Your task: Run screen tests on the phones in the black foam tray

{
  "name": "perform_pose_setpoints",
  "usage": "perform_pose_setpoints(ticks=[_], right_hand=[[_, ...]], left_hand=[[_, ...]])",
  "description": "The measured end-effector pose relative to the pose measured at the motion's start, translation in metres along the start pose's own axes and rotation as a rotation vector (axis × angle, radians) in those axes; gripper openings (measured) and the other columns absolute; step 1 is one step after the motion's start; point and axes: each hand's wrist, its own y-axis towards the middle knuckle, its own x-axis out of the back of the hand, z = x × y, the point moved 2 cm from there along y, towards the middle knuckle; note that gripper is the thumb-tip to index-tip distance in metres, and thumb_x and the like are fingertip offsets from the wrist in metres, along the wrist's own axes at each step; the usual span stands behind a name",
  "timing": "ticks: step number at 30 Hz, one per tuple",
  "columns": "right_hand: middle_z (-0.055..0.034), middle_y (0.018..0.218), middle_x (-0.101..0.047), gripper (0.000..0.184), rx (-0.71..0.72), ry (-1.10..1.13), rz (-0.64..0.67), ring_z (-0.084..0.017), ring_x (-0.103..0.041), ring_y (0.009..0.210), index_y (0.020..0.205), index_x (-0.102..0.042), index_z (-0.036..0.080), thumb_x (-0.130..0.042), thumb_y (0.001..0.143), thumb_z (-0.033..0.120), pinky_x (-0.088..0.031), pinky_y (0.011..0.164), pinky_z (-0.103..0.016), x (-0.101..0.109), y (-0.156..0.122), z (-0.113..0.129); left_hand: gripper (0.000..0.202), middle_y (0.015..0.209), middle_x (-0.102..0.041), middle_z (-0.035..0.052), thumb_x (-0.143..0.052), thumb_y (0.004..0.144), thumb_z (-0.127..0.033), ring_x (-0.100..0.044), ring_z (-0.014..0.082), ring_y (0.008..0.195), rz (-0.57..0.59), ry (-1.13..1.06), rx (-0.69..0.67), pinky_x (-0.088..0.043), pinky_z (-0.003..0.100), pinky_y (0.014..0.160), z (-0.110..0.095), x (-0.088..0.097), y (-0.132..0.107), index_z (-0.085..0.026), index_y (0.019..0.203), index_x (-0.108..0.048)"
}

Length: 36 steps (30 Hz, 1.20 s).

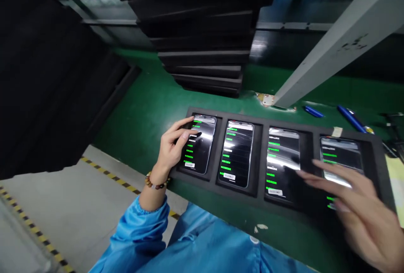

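Note:
Several smartphones lie face up in the slots of a black foam tray [260, 146], their lit dark screens listing lines of mostly green text. At the leftmost phone [203, 148], my left hand [172, 144] has its fingers apart over the upper left of the screen. The neighbouring phone [236, 153] lies uncovered. My right hand [360, 197], slightly blurred, hovers with outstretched fingers over the right part of the tray. Its fingertips are near the right edge of the third phone [282, 163], and it partly hides the rightmost phone [341, 151]. Neither hand grips anything.
Stacks of black foam trays [205, 58] rise behind the tray and at the left [57, 75]. A grey metal post [328, 49] is bolted to the green table [148, 100]. Blue pens [350, 118] lie at the right, by yellowish paper [396, 180].

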Motion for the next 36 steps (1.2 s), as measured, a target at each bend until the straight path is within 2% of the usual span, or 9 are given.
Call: perform_pose_setpoints(ticks=[3, 7, 14, 18, 23, 28, 31, 34, 36], right_hand=[[0.0059, 0.143, -0.076, 0.052, 0.093, 0.030, 0.180, -0.037, -0.066, 0.143, 0.144, -0.064, 0.049, -0.053, 0.098, 0.028, -0.059, 0.106, -0.069, -0.015, 0.017, 0.013], [0.0024, 0.149, -0.073, 0.048, 0.028, -0.034, 0.138, -0.042, -0.059, 0.150, 0.146, -0.062, 0.044, -0.051, 0.101, 0.030, -0.051, 0.111, -0.075, -0.019, 0.030, 0.004], [0.0066, 0.146, -0.073, 0.054, -0.068, -0.035, 0.129, -0.050, -0.057, 0.148, 0.149, -0.059, 0.062, -0.049, 0.098, 0.046, -0.046, 0.105, -0.090, -0.019, 0.033, -0.018], [0.0038, 0.146, -0.073, 0.054, -0.078, -0.064, 0.111, -0.049, -0.058, 0.148, 0.150, -0.058, 0.063, -0.050, 0.100, 0.046, -0.045, 0.108, -0.088, -0.012, 0.036, -0.009], [0.0053, 0.145, -0.074, 0.053, -0.068, -0.030, 0.095, -0.045, -0.060, 0.146, 0.151, -0.060, 0.058, -0.053, 0.103, 0.036, -0.046, 0.113, -0.082, 0.006, 0.019, 0.004], [0.0008, 0.141, -0.073, 0.049, -0.293, -0.075, -0.067, -0.044, -0.060, 0.146, 0.147, -0.064, 0.061, -0.054, 0.105, 0.036, -0.046, 0.115, -0.078, 0.026, -0.030, -0.011], [-0.0017, 0.136, -0.075, 0.043, -0.319, -0.103, -0.132, -0.043, -0.063, 0.142, 0.142, -0.069, 0.055, -0.056, 0.106, 0.033, -0.047, 0.113, -0.075, 0.031, -0.052, -0.018], [-0.0023, 0.132, -0.079, 0.040, -0.269, -0.141, -0.115, -0.039, -0.066, 0.139, 0.142, -0.070, 0.044, -0.053, 0.109, 0.030, -0.045, 0.116, -0.071, 0.030, -0.053, -0.025], [-0.0021, 0.136, -0.078, 0.040, -0.267, -0.154, -0.091, -0.037, -0.063, 0.143, 0.144, -0.068, 0.040, -0.049, 0.111, 0.029, -0.041, 0.120, -0.070, 0.028, -0.045, -0.033]], left_hand=[[0.038, 0.164, -0.063, 0.0033, -0.058, 0.110, -0.052, -0.062, 0.0326, 0.149, 0.064, 0.023, -0.008, -0.050, 0.059, 0.128, 0.004, 0.002, -0.001, -0.030, 0.111, -0.088], [0.037, 0.174, -0.051, 0.0034, -0.057, 0.110, -0.051, -0.051, 0.0334, 0.159, 0.114, 0.069, -0.054, -0.044, 0.062, 0.132, 0.009, 0.003, 0.001, -0.031, 0.125, -0.084], [0.046, 0.172, -0.052, 0.0085, -0.042, 0.115, -0.052, -0.052, 0.0324, 0.156, 0.167, 0.185, -0.091, -0.043, 0.065, 0.129, 0.009, 0.007, 0.001, -0.031, 0.140, -0.074], [0.044, 0.176, -0.045, 0.0098, -0.051, 0.111, -0.046, -0.046, 0.0348, 0.159, 0.209, 0.288, -0.223, -0.036, 0.068, 0.132, -0.019, 0.001, -0.001, -0.032, 0.149, -0.067], [0.046, 0.173, -0.051, 0.0078, -0.067, 0.096, -0.035, -0.049, 0.0385, 0.156, 0.530, 0.356, -0.500, -0.030, 0.069, 0.136, -0.066, -0.031, -0.001, -0.033, 0.142, -0.073], [0.053, 0.174, -0.050, 0.0052, -0.070, 0.094, -0.038, -0.048, 0.0422, 0.158, 0.500, 0.336, -0.437, -0.027, 0.072, 0.137, -0.067, -0.049, 0.017, -0.036, 0.147, -0.071], [0.054, 0.171, -0.053, 0.0028, -0.069, 0.094, -0.044, -0.049, 0.0448, 0.156, 0.496, 0.307, -0.420, -0.025, 0.077, 0.136, -0.063, -0.053, 0.030, -0.039, 0.148, -0.070], [0.051, 0.166, -0.056, 0.0038, -0.067, 0.096, -0.047, -0.051, 0.0474, 0.154, 0.528, 0.305, -0.469, -0.029, 0.082, 0.133, -0.075, -0.062, 0.040, -0.039, 0.146, -0.072], [0.048, 0.163, -0.059, 0.0047, -0.065, 0.097, -0.046, -0.054, 0.0456, 0.152, 0.585, 0.293, -0.545, -0.036, 0.079, 0.131, -0.093, -0.072, 0.041, -0.039, 0.144, -0.073]])
